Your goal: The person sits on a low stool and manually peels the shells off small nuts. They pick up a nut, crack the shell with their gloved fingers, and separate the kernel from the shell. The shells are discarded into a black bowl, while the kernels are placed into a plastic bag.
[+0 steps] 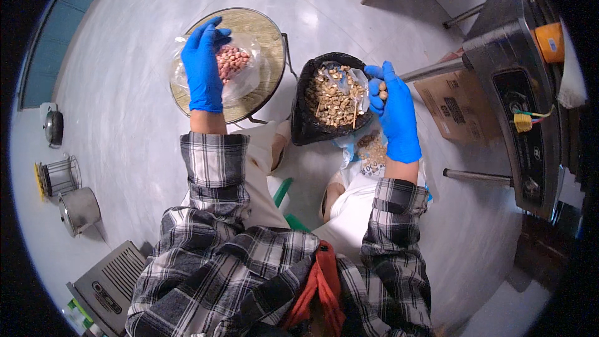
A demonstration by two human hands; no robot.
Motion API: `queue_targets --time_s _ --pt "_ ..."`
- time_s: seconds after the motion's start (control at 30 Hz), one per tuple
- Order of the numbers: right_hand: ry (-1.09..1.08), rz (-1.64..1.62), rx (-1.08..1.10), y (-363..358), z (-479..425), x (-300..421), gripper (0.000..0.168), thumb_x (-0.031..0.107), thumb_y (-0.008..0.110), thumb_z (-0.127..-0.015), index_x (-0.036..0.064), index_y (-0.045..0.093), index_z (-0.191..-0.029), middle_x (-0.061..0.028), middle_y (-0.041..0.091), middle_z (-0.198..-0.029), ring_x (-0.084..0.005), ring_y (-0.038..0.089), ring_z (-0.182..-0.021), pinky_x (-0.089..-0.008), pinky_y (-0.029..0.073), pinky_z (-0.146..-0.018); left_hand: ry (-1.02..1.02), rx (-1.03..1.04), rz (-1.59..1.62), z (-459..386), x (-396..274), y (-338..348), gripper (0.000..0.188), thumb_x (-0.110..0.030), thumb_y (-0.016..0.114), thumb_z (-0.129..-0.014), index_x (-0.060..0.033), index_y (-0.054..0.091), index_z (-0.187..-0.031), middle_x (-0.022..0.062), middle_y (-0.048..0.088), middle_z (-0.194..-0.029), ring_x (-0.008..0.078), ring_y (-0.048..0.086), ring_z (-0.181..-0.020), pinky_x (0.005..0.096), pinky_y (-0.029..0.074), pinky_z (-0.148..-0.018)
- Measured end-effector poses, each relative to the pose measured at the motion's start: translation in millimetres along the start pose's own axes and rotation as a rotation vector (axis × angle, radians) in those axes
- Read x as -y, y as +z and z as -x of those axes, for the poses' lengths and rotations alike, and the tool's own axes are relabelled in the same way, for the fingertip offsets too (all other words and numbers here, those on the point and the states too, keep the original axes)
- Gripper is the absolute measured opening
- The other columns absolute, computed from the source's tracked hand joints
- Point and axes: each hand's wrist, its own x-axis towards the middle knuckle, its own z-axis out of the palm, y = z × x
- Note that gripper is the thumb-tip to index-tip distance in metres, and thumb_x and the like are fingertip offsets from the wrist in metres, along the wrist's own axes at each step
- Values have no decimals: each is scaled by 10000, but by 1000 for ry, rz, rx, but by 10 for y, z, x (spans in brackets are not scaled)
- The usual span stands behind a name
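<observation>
My left hand point(202, 68), in a blue glove, is over a clear plastic bag point(250, 79) on a round wood-patterned table point(262, 23). Pinkish shelled peanuts point(231, 63) lie in that bag. Its fingers are apart and nothing shows between them, though the palm side is partly hidden. My right hand point(398, 112), also gloved in blue, curls its fingers around a few unshelled peanuts point(383, 91). Beside it stands a bin lined with a black bag point(304, 131), filled with broken peanut shells point(334, 98). Below the right wrist, more peanuts point(373, 150) lie in a printed plastic sack point(372, 167), partly covered by the forearm.
A black appliance point(510, 98) on metal legs and a cardboard box point(454, 105) stand at right. To the left are a lidded metal pot point(79, 210), a wire rack point(61, 175) and a grey slatted unit point(110, 285). Green plastic parts point(282, 192) show between my legs.
</observation>
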Motion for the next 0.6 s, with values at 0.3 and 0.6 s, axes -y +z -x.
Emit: queue_targets --time_s 0.3,0.6 --pt "91 -417 96 -32 -4 8 582 510 354 -942 8 530 -1179 -13 548 -808 -69 479 -640 -165 333 -444 204 165 -259 270 23 520 222 -140 574 -864 -4 653 -1020 99 662 -964 162 601 -909 275 446 -827" --pt "-2 -70 54 78 80 39 619 559 313 -934 43 543 -1189 -18 586 -853 -72 530 -688 -182 395 -503 342 751 -341 927 134 1345 209 -156 668 -792 -46 662 -969 109 611 -928 219 588 -862 307 461 -771"
